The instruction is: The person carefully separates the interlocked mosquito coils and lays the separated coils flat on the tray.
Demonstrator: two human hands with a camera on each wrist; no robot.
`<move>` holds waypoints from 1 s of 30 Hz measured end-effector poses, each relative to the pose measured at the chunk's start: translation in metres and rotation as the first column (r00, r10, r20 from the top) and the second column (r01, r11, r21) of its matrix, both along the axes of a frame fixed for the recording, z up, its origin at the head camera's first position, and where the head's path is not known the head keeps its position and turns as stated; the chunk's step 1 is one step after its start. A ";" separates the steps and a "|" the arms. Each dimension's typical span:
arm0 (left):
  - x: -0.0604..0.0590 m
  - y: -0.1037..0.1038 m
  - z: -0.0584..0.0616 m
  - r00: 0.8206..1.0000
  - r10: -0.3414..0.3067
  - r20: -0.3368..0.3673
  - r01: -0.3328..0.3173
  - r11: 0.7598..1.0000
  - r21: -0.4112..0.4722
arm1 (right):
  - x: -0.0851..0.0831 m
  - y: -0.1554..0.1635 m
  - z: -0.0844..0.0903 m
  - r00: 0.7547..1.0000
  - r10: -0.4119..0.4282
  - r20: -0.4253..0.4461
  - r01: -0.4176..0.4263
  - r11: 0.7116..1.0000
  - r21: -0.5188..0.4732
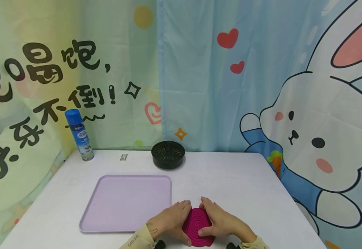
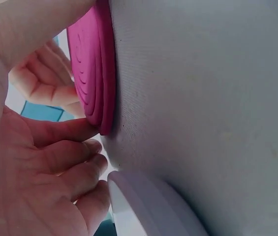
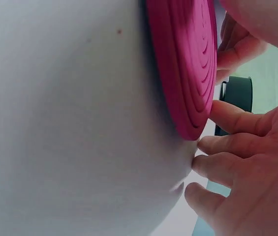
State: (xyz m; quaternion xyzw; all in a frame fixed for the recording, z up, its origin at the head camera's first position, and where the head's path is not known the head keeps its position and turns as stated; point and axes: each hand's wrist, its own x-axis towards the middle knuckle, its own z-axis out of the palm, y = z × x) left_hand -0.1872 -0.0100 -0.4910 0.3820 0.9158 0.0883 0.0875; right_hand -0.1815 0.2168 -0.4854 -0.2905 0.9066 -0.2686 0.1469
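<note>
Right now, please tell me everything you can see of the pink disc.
The pink disc is round and magenta, with a raised spiral of ridges on top. It looks matte and moulded. It lies flat on the white table, just right of the lilac tray. The left hand and right hand grip its opposite edges.

From the head camera I see my two bare hands, the left hand point(image 1: 168, 219) and the right hand point(image 1: 219, 218), both without gloves or rings. Each wrist wears a beige sleeve cuff; the left sleeve point(image 1: 137, 240), at seven o'clock, carries small dark lettering. A small dark marking sits near my left wrist. Black camera mounts peek out below both wrists.
</note>
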 end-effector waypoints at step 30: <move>0.003 -0.001 0.001 1.000 0.000 0.013 -0.001 0.996 0.084 | -0.006 0.006 0.003 0.996 -0.092 -0.004 0.090 0.986 -0.143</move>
